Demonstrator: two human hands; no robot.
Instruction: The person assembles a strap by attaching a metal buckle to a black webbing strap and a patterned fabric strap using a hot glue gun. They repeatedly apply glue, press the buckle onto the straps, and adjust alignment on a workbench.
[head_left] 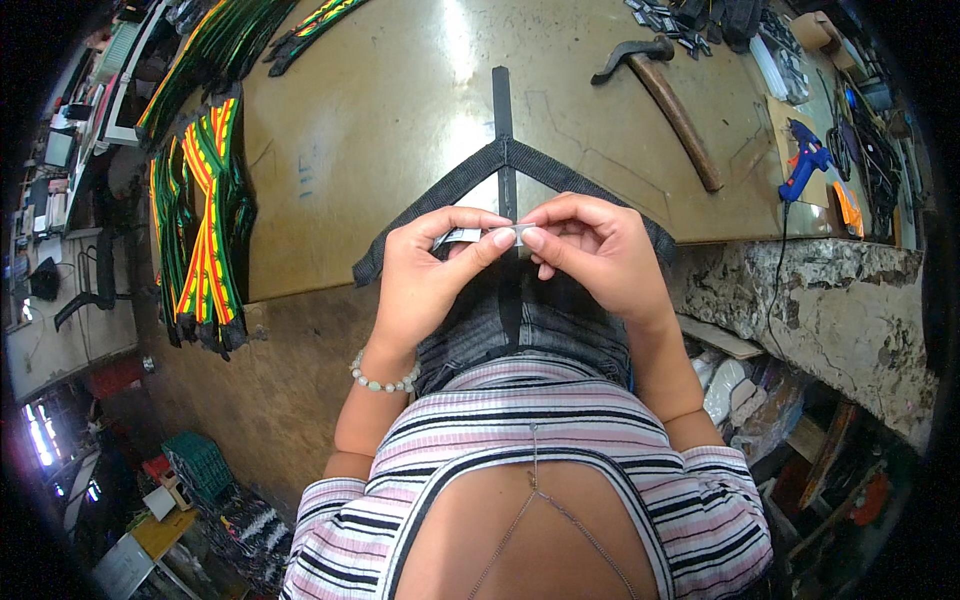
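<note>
Black elastic straps (443,200) joined in a Y, like suspenders, lie on the table before me. One strap runs toward me and hangs over the table's edge. My left hand (425,265) is closed, its thumb and forefinger pinching a small silvery metal piece (519,234) at that strap. From the other side, my right hand (598,250) pinches the same piece, its thumb tip nearly against the left one. Another shiny metal part, perhaps a clip (460,237), shows inside my left hand. The fingers hide how the metal and strap meet.
A wooden-handled hammer (672,115) lies at the right of the table (370,110). Beyond it are several metal clips (660,22). A blue glue gun (805,162) with a hanging cord rests at the right edge. Striped red, yellow and green straps (208,220) drape over the left edge.
</note>
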